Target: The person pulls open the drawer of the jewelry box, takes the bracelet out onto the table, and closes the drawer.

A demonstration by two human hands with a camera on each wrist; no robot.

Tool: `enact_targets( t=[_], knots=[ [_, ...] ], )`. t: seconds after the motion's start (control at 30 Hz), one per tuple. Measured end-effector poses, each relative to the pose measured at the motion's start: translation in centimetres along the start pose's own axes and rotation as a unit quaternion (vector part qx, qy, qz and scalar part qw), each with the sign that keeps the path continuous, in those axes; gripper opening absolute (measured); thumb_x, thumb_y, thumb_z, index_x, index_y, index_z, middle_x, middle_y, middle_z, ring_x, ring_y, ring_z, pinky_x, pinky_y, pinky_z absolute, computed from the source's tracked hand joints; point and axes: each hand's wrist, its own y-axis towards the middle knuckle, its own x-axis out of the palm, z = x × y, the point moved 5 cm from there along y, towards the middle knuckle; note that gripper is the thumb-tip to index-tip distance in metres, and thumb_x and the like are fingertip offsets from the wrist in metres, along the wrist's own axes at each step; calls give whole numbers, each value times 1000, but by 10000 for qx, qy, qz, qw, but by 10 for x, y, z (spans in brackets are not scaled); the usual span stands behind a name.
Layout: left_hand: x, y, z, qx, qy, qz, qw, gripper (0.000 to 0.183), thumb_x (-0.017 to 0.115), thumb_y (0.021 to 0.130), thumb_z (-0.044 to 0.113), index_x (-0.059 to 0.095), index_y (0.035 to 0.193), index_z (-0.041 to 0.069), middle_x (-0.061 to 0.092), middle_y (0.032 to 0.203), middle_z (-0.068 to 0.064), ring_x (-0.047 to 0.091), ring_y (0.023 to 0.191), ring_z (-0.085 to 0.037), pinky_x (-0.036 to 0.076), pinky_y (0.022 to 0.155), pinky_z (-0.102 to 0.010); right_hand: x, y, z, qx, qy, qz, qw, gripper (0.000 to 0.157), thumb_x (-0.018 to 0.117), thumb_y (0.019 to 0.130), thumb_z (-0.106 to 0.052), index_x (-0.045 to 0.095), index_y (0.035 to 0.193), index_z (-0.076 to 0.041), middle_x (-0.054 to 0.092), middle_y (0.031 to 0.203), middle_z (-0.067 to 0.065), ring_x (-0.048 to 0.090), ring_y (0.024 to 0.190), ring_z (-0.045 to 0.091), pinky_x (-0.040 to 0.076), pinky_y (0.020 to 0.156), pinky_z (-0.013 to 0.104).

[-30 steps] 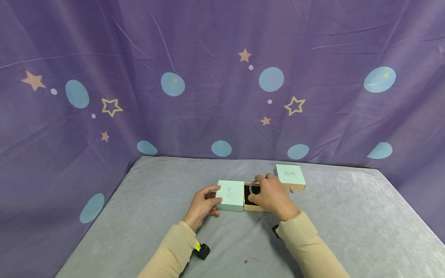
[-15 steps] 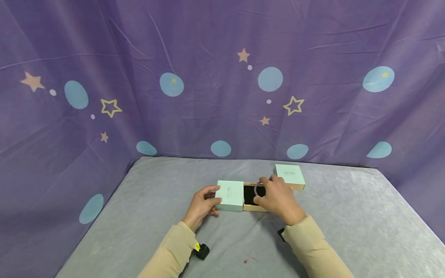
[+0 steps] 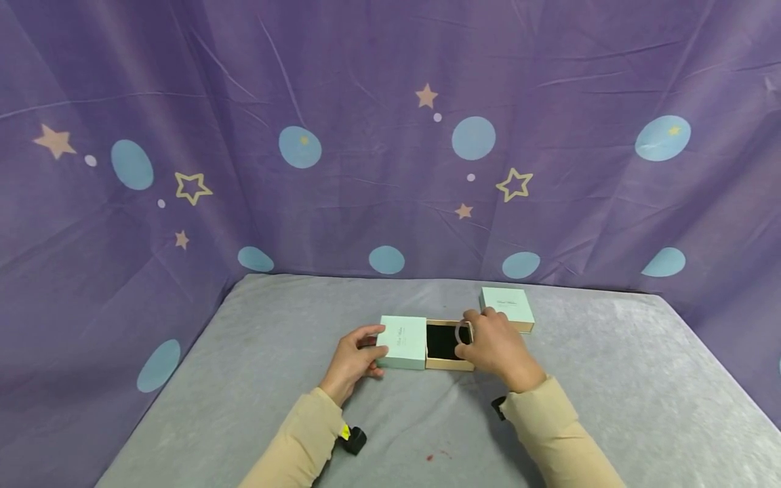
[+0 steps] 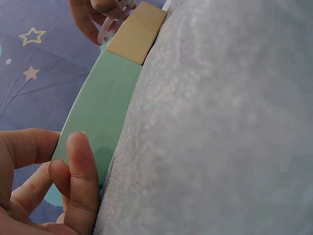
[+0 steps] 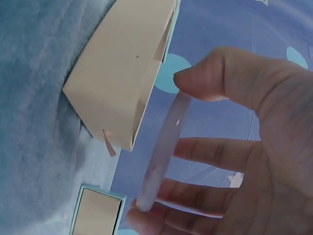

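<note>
The half-closed left hand (image 3: 354, 356) gripped the mint sleeve (image 3: 404, 335), whose drawer (image 3: 449, 364) extended rightward along the long axis, while the half-open right hand (image 3: 497, 346) pinched a tilted bangle (image 5: 164, 152).

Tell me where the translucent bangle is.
In the head view, the bangle is right of centre, pinched in the right hand over the black-lined drawer, right of the mint box cover.

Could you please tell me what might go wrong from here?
The right hand pinches the pale bangle by its rim, so it could slip out. The drawer juts from the mint sleeve, which the left hand holds, so a knock might shift it.
</note>
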Motion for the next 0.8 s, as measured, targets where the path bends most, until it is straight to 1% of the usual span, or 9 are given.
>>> enact_targets(
  t=[0.2,0.4,0.6,0.8],
  knots=[
    [0,0,0,4,-2,-19,10000,45,70,82,-1,62,125,9,49,109,-18,46,54,-14,57,50,-31,-2,-1,4,21,34,-123,9999,57,74,71,-29,60,121,-5,58,101,17,55,89,39,49,70,49],
    [0,0,0,8,-1,-22,10000,45,70,82,-1,62,125,9,50,109,-18,46,53,-14,56,50,-31,-6,-2,8,74,11,-141,9999,58,74,70,-28,60,121,-3,57,98,18,56,87,40,49,70,50],
    [0,0,1,32,7,-42,10000,45,70,82,-1,62,125,9,50,110,-19,46,54,-14,56,50,-31,-7,-3,13,154,6,-242,9996,60,74,71,-26,58,124,-2,58,102,21,56,90,42,49,72,51],
    [0,0,0,8,-25,-64,10000,45,70,82,-1,62,125,9,49,109,-18,46,54,-14,57,50,-31,-8,-3,17,174,-40,-299,9994,57,75,69,-21,60,120,-1,58,99,22,56,86,43,49,68,51]
  ],
)
